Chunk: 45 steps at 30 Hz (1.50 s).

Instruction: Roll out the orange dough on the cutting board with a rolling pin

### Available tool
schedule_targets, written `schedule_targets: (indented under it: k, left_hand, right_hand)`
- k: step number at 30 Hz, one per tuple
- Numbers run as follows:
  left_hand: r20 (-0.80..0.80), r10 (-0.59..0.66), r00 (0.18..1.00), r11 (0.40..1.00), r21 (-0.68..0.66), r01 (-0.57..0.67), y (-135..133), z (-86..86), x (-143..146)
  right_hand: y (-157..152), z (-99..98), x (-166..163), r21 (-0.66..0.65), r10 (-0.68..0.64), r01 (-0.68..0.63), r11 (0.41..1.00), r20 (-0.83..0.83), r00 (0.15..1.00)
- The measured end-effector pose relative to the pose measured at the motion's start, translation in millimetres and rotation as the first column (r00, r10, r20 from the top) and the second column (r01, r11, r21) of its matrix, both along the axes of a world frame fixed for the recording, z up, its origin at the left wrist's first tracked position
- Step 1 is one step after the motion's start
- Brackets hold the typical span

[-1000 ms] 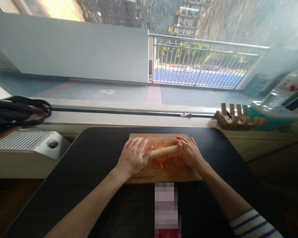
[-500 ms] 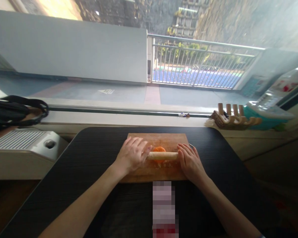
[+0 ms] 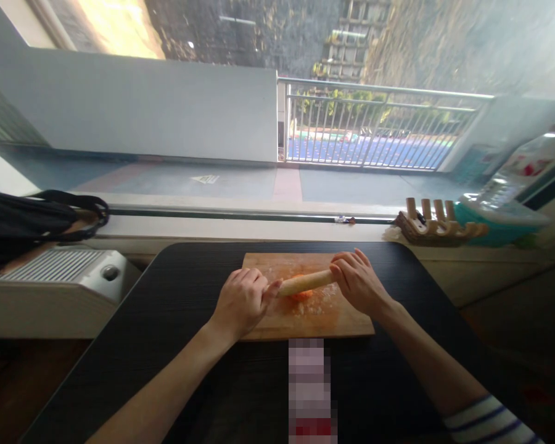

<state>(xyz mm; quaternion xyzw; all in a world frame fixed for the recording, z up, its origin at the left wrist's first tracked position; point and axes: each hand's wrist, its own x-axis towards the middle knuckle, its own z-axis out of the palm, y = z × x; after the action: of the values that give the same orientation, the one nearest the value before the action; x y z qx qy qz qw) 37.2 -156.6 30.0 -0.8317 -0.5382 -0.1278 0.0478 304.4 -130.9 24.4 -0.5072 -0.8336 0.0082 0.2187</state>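
A pale wooden rolling pin [image 3: 306, 282] spans the gap between my hands, tilted with its right end farther from me. My left hand [image 3: 244, 301] is closed around its left end. Around the right end, the fingers of my right hand [image 3: 358, 280] are curled. Partly hidden under the pin is a flat orange piece of dough [image 3: 302, 296]. It lies on a wooden cutting board [image 3: 268, 331] marked with whitish crumbs or flour.
The board rests on a black table [image 3: 176, 296]. Beyond it, a wooden rack [image 3: 428, 229], a teal box [image 3: 499, 216] and a clear bottle [image 3: 522, 163] stand by the window. A black bag [image 3: 32, 216] lies at left, above a white slatted unit [image 3: 97, 271].
The rolling pin has gone from nearly level to slanted. My right hand has moved up and away, my left slightly nearer. More of the board's right front corner shows.
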Motion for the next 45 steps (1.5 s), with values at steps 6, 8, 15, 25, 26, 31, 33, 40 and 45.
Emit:
schedule_targets:
  k: [6,8,15,25,26,31,33,40,45]
  left_hand:
    - [0.004,0.088,0.996,0.991,-0.102,-0.087,-6,-0.1,5]
    - [-0.013,0.088,0.996,0.99,-0.106,-0.088,-10,-3.7,6]
    - [-0.024,0.12,0.993,0.988,0.098,-0.117,-18,-8.3,32]
    - [-0.025,-0.124,0.992,0.991,-0.055,0.122,24,-10.4,15]
    - [-0.033,-0.166,0.986,0.984,-0.071,0.164,27,-9.7,11]
    - [-0.012,-0.222,0.975,0.973,-0.074,0.221,29,-5.9,-1]
    - [0.032,-0.223,0.974,0.97,-0.089,0.225,24,-3.1,-1]
    - [0.055,-0.064,0.996,0.991,-0.11,0.07,13,-7.9,4]
    - [-0.029,-0.065,0.997,0.994,0.085,0.067,15,-22.3,13]
  right_hand:
    - [57,3.5,-13,-0.045,0.029,-0.025,0.999,0.094,0.995]
    - [68,-5.8,-17,-0.079,0.016,-0.007,0.997,0.116,0.993]
    - [61,-26.5,-17,-0.081,-0.056,0.066,0.995,0.121,0.991]
    - [12,-15.0,-12,-0.061,-0.173,0.182,0.982,0.127,0.977]
    - [8,-12.3,-13,-0.055,-0.184,0.192,0.98,0.126,0.975]
    - [4,1.9,-13,-0.041,-0.197,0.203,0.978,0.121,0.973]
    - [10,5.3,-13,-0.049,-0.168,0.176,0.983,0.144,0.975]
    - [33,-3.2,-17,-0.095,-0.06,0.079,0.992,0.182,0.981]
    - [34,-20.3,-15,-0.084,-0.078,0.093,0.992,0.169,0.983]
